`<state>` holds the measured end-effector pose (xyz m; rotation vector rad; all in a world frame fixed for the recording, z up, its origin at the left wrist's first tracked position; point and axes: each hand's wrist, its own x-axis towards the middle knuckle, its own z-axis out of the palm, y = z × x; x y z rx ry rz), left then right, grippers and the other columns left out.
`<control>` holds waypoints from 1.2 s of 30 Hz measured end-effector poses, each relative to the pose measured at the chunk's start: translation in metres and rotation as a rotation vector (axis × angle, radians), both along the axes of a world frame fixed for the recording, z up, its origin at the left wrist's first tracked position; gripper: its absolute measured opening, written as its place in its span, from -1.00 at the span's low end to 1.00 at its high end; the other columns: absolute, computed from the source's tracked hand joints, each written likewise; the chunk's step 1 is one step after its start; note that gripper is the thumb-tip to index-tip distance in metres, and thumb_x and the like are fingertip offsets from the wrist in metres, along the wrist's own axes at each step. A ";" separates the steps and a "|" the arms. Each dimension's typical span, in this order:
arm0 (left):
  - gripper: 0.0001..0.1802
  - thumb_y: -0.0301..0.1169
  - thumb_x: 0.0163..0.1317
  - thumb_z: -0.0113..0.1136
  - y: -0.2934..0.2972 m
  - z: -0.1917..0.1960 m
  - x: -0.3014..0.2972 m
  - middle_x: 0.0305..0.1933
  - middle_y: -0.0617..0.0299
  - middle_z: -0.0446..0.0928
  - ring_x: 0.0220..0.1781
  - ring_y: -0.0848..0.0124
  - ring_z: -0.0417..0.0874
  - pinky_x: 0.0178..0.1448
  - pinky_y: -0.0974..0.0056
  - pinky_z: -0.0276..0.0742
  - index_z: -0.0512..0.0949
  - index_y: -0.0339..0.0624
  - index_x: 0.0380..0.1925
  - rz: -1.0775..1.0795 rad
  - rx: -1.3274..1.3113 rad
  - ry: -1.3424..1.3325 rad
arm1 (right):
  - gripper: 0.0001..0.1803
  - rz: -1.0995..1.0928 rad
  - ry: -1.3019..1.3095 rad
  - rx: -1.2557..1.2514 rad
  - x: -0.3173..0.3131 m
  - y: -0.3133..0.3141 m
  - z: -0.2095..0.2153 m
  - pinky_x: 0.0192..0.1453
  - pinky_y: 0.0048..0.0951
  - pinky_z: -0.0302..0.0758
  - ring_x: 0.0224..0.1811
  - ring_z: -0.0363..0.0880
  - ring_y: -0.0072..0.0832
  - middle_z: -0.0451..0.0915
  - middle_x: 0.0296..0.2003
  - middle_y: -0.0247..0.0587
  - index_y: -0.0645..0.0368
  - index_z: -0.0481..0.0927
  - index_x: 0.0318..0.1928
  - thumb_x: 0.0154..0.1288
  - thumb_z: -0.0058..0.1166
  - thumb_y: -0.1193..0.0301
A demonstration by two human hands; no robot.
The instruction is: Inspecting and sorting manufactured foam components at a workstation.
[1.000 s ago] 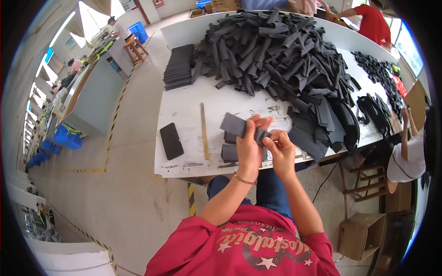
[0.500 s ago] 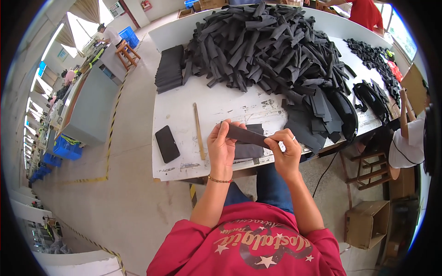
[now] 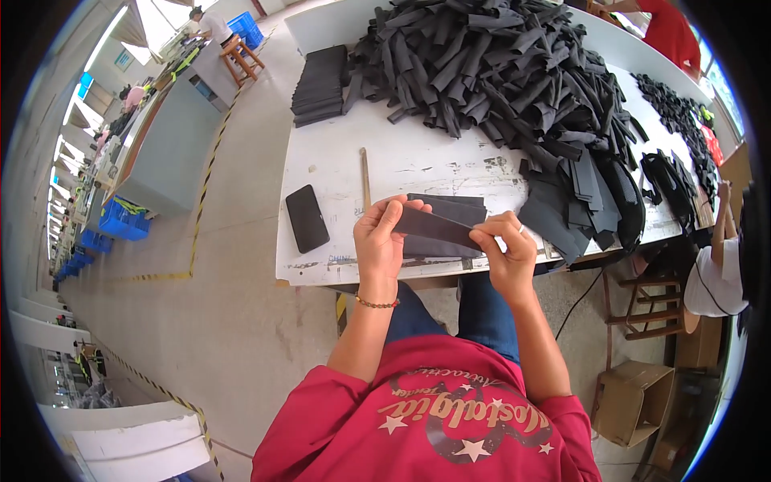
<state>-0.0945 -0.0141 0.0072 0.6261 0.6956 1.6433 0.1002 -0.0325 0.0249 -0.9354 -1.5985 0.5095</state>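
A dark grey fabric strip [image 3: 438,226] is stretched between my two hands above the table's near edge. My left hand [image 3: 379,241] pinches its left end, thumb on top. At the other end, my right hand [image 3: 509,251] grips the strip between thumb and fingers. Just beneath lie flat dark fabric pieces [image 3: 462,206] on the white table [image 3: 321,161], partly hidden by the strip and hands. To the left are a black phone [image 3: 307,218] and a thin wooden stick [image 3: 365,173], its lower end near my left hand.
A large heap of rolled dark fabric pieces [image 3: 490,72] covers the far table, beside a neat stack [image 3: 320,88]. Flat dark pieces [image 3: 562,213] and black bags [image 3: 662,185] lie at right. A stool [image 3: 650,305], cardboard box [image 3: 630,402] and seated person [image 3: 711,277] are beyond.
The whole view has shifted, so the table sits higher and further right. Both hands still hold the strip, and more of the flat pieces beneath it now shows.
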 end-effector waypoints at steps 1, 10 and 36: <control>-0.83 -0.45 0.35 0.13 -0.001 -0.001 -0.002 -0.26 -0.06 0.65 -0.20 0.11 0.71 -0.05 0.12 0.67 0.58 -0.37 -0.22 0.007 -0.001 -0.001 | -0.88 0.016 0.016 0.001 0.000 -0.003 -0.001 -0.24 -0.48 0.43 -0.36 0.51 -0.45 0.56 -0.44 -0.26 0.26 0.61 -0.37 0.07 0.24 0.69; -0.83 -0.44 0.33 0.15 -0.006 -0.015 -0.010 -0.23 0.02 0.67 -0.18 0.07 0.71 0.00 0.06 0.64 0.60 -0.31 -0.18 -0.097 0.121 -0.214 | -0.84 0.052 -0.098 0.122 0.001 -0.010 0.002 -0.27 -0.48 0.44 -0.38 0.50 -0.40 0.56 -0.42 -0.24 0.25 0.62 -0.35 0.02 0.30 0.67; -0.60 -0.38 0.18 0.28 0.024 -0.041 0.006 0.24 0.18 0.42 0.42 0.05 0.24 0.41 -0.05 0.19 0.55 -0.09 0.06 0.296 0.499 1.547 | -0.57 -0.354 -0.391 -0.136 0.004 0.023 -0.066 0.21 -0.13 0.36 0.14 0.42 -0.07 0.46 0.08 0.02 0.20 0.46 0.11 0.23 0.18 0.41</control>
